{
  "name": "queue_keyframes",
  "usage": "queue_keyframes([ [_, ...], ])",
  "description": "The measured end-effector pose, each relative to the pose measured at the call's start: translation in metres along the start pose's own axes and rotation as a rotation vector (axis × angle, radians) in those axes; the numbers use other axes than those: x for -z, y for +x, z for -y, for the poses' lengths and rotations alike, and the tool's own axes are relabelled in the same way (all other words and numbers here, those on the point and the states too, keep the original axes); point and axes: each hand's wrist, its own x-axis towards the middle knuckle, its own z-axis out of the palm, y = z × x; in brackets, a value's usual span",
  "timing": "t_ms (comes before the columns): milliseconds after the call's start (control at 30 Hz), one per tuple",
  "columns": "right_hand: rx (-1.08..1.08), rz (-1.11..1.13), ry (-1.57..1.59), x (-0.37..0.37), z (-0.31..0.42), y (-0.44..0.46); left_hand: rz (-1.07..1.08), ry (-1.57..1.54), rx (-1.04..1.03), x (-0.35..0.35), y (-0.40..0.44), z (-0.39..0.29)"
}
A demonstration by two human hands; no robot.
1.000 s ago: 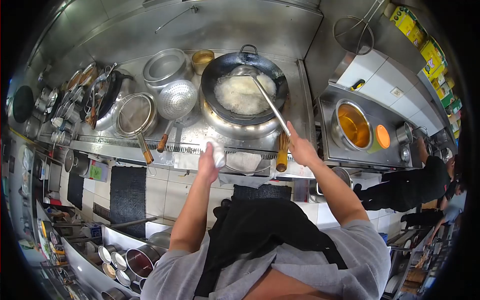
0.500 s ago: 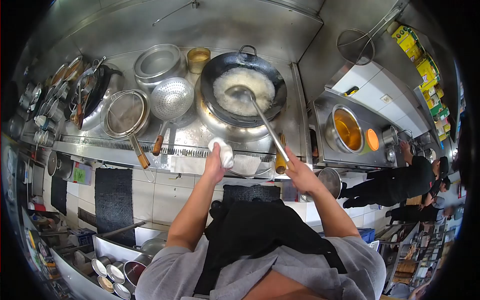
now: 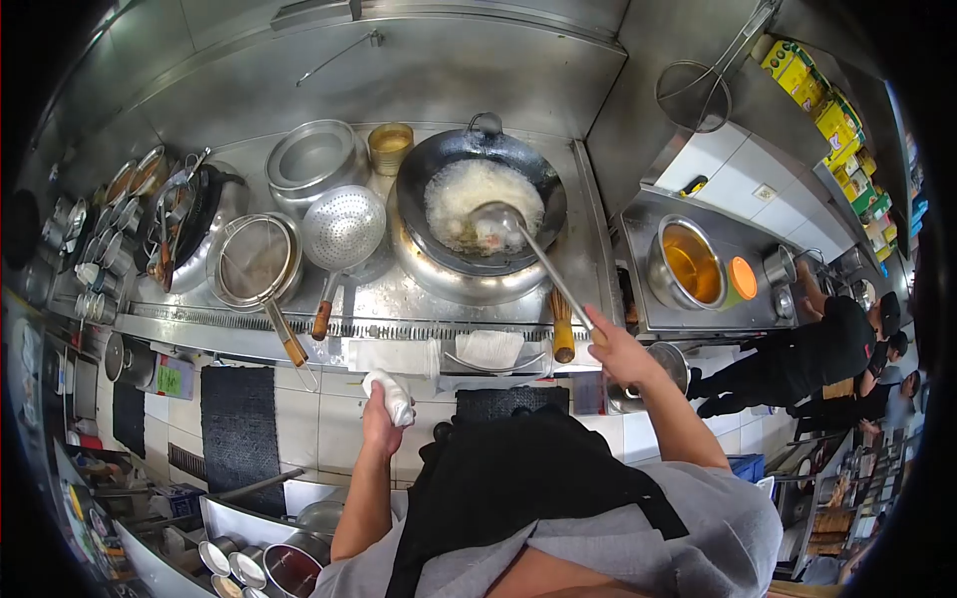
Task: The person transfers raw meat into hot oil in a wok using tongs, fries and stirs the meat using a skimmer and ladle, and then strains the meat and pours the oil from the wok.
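Note:
My right hand (image 3: 620,356) is closed around the handle of a long metal ladle (image 3: 549,269). The ladle's bowl sits in pale, bubbling liquid (image 3: 467,191) inside a black wok (image 3: 417,214), near its right side. Some reddish and greenish bits show beside the bowl. A folded white cloth (image 3: 391,397) is gripped in my left hand (image 3: 378,427), held low in front of the stove and away from the wok. Right of the wok, close to my right hand, a bamboo brush (image 3: 562,329) leans at the stove's front.
Left of the wok are a perforated skimmer (image 3: 344,224), a mesh strainer (image 3: 253,257), a lidded pot (image 3: 317,159) and a tin (image 3: 390,148). A steel pot of amber liquid (image 3: 690,267) stands on the right counter. Co-workers in black (image 3: 797,354) stand farther right.
My left hand with the cloth has drawn back from the stove, down and left. The ladle's bowl has moved toward the wok's near side, and my right hand has shifted back and right.

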Motion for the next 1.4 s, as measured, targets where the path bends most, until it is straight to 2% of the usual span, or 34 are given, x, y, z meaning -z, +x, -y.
queue_keyframes([
  [100,0.454,-0.322,-0.216,-0.001,-0.03,0.035,0.04,-0.009,-0.101,0.001,-0.001,-0.008],
  [133,0.458,-0.324,-0.217,-0.002,-0.035,0.048,0.042,-0.01,-0.105,-0.001,0.001,-0.009],
  [200,0.28,-0.276,-0.351,-0.006,-0.023,0.064,0.014,-0.004,-0.129,-0.007,0.001,-0.011],
  [267,0.15,-0.188,-0.356,0.001,-0.008,0.07,0.014,0.024,-0.134,-0.016,0.001,-0.011],
  [367,0.377,-0.182,-0.313,0.03,-0.015,0.097,0.033,0.074,-0.156,-0.021,0.002,-0.003],
  [533,0.404,-0.273,-0.391,0.037,-0.004,0.083,0.051,0.14,-0.14,-0.031,-0.014,0.018],
  [600,0.287,-0.231,-0.41,0.03,-0.004,0.092,-0.006,0.158,-0.143,-0.039,-0.016,0.031],
  [667,0.359,-0.226,-0.433,0.024,-0.034,0.14,-0.069,0.174,-0.15,-0.049,-0.019,0.043],
  [733,0.55,-0.252,-0.404,0.029,-0.056,0.175,-0.03,0.208,-0.161,-0.06,-0.026,0.053],
  [800,0.589,-0.198,-0.321,0.048,-0.049,0.165,-0.05,0.243,-0.187,-0.067,-0.029,0.058],
  [933,0.467,-0.255,-0.289,0.053,-0.043,0.129,-0.024,0.256,-0.178,-0.078,-0.034,0.074],
  [1000,0.272,-0.086,-0.239,0.055,-0.041,0.122,-0.038,0.297,-0.213,-0.082,-0.032,0.082],
  [1033,0.274,-0.072,-0.244,0.055,-0.05,0.13,-0.052,0.291,-0.209,-0.083,-0.031,0.087],
  [1100,0.45,-0.112,-0.14,0.057,-0.068,0.15,-0.081,0.345,-0.188,-0.086,-0.029,0.089],
  [1133,0.461,-0.097,-0.147,0.059,-0.072,0.154,-0.097,0.335,-0.192,-0.087,-0.028,0.087],
  [1200,0.504,-0.123,0.017,0.059,-0.082,0.146,-0.124,0.352,-0.278,-0.086,-0.027,0.088],
  [1267,0.513,-0.168,-0.055,0.056,-0.091,0.141,-0.149,0.278,-0.277,-0.082,-0.023,0.085],
  [1400,0.454,-0.225,0.072,0.057,-0.077,0.12,-0.152,0.269,-0.221,-0.075,-0.014,0.072],
])
